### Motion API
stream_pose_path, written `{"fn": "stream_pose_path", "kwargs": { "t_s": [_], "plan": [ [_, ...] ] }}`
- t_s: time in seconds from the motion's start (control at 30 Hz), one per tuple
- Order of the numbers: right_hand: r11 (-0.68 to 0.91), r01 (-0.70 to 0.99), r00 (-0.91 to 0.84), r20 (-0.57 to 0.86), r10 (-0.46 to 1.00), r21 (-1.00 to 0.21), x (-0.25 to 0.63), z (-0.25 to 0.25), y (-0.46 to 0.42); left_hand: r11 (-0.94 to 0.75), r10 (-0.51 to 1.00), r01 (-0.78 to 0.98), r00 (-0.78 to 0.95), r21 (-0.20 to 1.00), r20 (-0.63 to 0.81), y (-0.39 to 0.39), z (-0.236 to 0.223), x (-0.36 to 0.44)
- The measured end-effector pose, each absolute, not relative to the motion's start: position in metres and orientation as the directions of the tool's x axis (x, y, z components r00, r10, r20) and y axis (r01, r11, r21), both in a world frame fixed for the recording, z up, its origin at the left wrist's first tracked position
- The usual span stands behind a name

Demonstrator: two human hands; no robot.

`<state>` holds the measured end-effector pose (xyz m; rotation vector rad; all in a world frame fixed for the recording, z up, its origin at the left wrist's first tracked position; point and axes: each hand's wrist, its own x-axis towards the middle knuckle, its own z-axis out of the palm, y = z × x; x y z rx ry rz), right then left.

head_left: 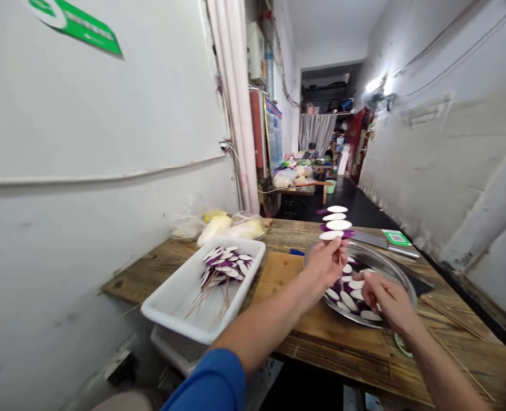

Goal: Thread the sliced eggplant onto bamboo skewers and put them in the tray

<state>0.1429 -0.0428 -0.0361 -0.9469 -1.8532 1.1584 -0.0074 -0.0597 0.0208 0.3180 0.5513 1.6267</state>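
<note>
Over the metal bowl [407, 278], my left hand [326, 264] is closed around a skewer of eggplant slices [337, 225]. Several purple-edged white slices are stacked above the fingers, and the bare stick runs down below them. Loose eggplant slices [348, 301] fill the bowl. My right hand [384, 295] is over the bowl's right side with its fingers curled, close to the slices; what its fingertips hold, if anything, is hidden. To the left, a white plastic tray [167, 306] holds a pile of finished eggplant skewers [225, 265], sticks pointing toward me.
A wooden cutting board [278, 274] lies under the bowl's left side. Behind the bowl is a large knife [377, 240] beside a green-and-white card [396, 237]. Bare sticks [454, 317] lie at the right. Bagged vegetables [231, 226] sit against the left wall.
</note>
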Motion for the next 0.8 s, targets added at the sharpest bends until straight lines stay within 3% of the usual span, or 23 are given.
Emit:
{"fn": "stream_pose_path", "kwargs": {
  "t_s": [0.1,0.27,0.5,0.67,0.8],
  "plan": [
    [0.281,0.193,-0.442,0.173,0.880,-0.940,0.146,-0.035,-0.040,-0.039,0.971,-0.782,-0.176,0.622,-0.160,-0.084,0.033,-0.052],
    [0.297,0.252,-0.431,0.168,0.886,-0.921,0.144,-0.035,-0.038,-0.121,0.906,-0.546,-0.402,0.829,-0.133,-0.142,0.033,-0.155],
    [0.366,0.315,-0.436,0.209,0.875,-0.876,0.148,-0.042,-0.034,-0.068,0.703,-0.436,-0.659,0.898,-0.267,-0.237,0.021,-0.264],
    [0.348,0.331,-0.443,0.182,0.878,-0.877,0.147,-0.045,-0.035,-0.034,0.717,-0.435,-0.637,0.900,-0.281,-0.261,0.011,-0.284],
    [0.376,0.363,-0.431,0.204,0.879,-0.852,0.145,-0.043,-0.036,0.104,0.798,-0.275,-0.550,0.956,-0.245,-0.239,0.014,-0.278]
  ]
}}
